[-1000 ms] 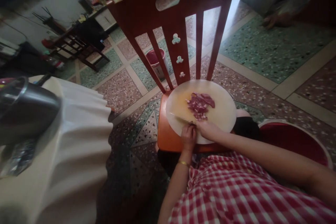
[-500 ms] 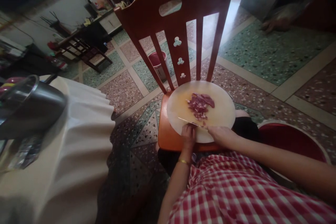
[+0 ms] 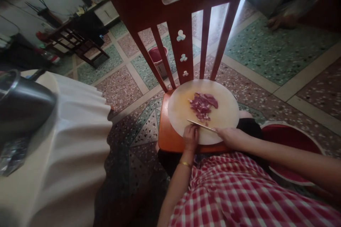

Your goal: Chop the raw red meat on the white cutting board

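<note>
A round pale cutting board (image 3: 226,95) lies on the seat of a red wooden chair (image 3: 170,138). Sliced red meat (image 3: 203,104) sits in the middle of the board. My right hand (image 3: 231,135) is closed on a knife (image 3: 201,125), whose blade lies across the board's near edge, pointing left. My left hand (image 3: 190,136) rests curled at the near edge of the board, just under the blade; whether anything is in it is hidden. A gold bangle is on my left wrist.
A red basin (image 3: 290,145) sits on the floor at the right. At the left stand a white pleated cloth-covered surface (image 3: 66,142) and a dark metal pot (image 3: 21,106). A small red bucket (image 3: 158,58) is beyond the chair. Another person's hand (image 3: 277,21) rests on the tiled floor, far right.
My right hand has drawn back to the right with the knife, and the blade now lies further right along the board's near edge. My left hand stays put.
</note>
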Demonstrator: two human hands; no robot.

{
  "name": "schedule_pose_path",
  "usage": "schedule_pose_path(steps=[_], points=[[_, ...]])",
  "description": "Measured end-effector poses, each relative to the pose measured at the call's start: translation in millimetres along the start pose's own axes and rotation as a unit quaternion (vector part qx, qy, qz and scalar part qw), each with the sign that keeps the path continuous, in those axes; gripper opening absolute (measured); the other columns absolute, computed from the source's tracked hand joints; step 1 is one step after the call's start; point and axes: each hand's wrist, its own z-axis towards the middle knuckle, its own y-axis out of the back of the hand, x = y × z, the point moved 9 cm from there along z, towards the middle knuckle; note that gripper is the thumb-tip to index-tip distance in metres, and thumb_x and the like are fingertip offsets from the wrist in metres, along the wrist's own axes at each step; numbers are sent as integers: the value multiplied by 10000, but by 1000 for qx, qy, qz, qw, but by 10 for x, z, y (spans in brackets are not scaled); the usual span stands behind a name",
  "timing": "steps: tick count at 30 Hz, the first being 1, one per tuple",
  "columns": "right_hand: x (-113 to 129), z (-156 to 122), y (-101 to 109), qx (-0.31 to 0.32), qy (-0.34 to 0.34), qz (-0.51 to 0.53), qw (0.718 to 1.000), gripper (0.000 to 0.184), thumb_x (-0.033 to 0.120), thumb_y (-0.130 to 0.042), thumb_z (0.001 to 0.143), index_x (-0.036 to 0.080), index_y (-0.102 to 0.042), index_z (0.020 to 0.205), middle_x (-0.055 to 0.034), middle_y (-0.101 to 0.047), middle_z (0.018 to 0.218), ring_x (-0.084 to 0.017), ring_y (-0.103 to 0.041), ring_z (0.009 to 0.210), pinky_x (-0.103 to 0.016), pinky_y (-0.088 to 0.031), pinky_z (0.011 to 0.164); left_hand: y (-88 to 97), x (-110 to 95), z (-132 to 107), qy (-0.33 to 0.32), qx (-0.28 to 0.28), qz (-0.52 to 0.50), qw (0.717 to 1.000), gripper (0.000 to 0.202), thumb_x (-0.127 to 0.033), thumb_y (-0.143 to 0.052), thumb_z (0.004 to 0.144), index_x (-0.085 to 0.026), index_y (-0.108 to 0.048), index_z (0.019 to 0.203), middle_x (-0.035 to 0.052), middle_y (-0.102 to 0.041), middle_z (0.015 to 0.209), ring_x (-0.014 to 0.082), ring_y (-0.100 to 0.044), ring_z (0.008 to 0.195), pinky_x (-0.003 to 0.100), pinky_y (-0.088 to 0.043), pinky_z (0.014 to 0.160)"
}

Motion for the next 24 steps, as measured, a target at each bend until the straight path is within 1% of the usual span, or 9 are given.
schedule_pose_path(steps=[4,6,8,10,13,17,19,21,24], points=[[300,348,101,-27,34,18,999,310,118,-405,852,110,-515,1142,-129,-638,886,-208,-618,826,-263,-437,712,43,-13,12,-10,-27,7,1000,155,-148,-452,863,-158,-599,912,86,-607,891,177,-557,879,319,-486,766],[493,535,170,-47,53,30,997,270,125,-383,871,105,-540,1089,-133,-637,896,-215,-613,846,-272,-441,725,40,-19,15,-14,-25,11,1000,153,-153,-450,864,-155,-593,918,89,-602,885,181,-555,880,318,-484,766],[569,608,202,-60,59,32,996,253,125,-363,881,105,-556,1043,-132,-638,893,-225,-612,846,-286,-448,723,35,-24,16,-16,-18,14,1000,149,-159,-452,864,-150,-588,923,88,-596,877,182,-551,872,315,-482,759],[504,567,193,-67,58,28,996,280,106,-364,872,102,-536,1092,-134,-637,917,-223,-615,844,-288,-454,709,31,-29,11,-19,-5,12,1000,150,-155,-454,864,-150,-583,939,87,-595,892,180,-545,875,312,-480,762],[211,434,120,-54,36,29,997,305,155,-376,892,111,-500,1166,-132,-645,898,-229,-631,795,-294,-464,659,16,-17,-13,-8,35,13,999,157,-160,-479,856,-172,-582,975,84,-585,969,188,-528,941,334,-465,816],[-128,372,128,-66,-13,-4,998,267,205,-371,918,97,-533,1101,-147,-644,868,-253,-633,804,-326,-466,683,88,121,-22,62,44,94,993,328,-213,-589,782,-164,-540,1102,129,-537,1091,253,-499,996,428,-437,851],[-151,392,150,-76,-15,-19,997,276,187,-360,922,90,-520,1125,-157,-638,893,-247,-627,835,-325,-460,712,73,187,28,84,60,118,988,373,-184,-596,758,-155,-523,1123,121,-554,1041,251,-512,947,420,-445,825],[-125,412,144,-78,-10,-16,997,294,196,-351,931,93,-503,1162,-159,-634,910,-242,-626,844,-323,-457,716,18,229,122,90,79,115,986,315,-120,-554,761,-164,-544,1073,88,-578,932,224,-530,878,381,-458,795],[-113,409,110,-80,-16,-7,997,326,196,-352,930,110,-469,1222,-149,-636,907,-240,-630,843,-315,-462,704,-28,248,276,94,67,93,989,274,-68,-505,766,-164,-563,1016,69,-584,863,202,-538,836,344,-466,771]])
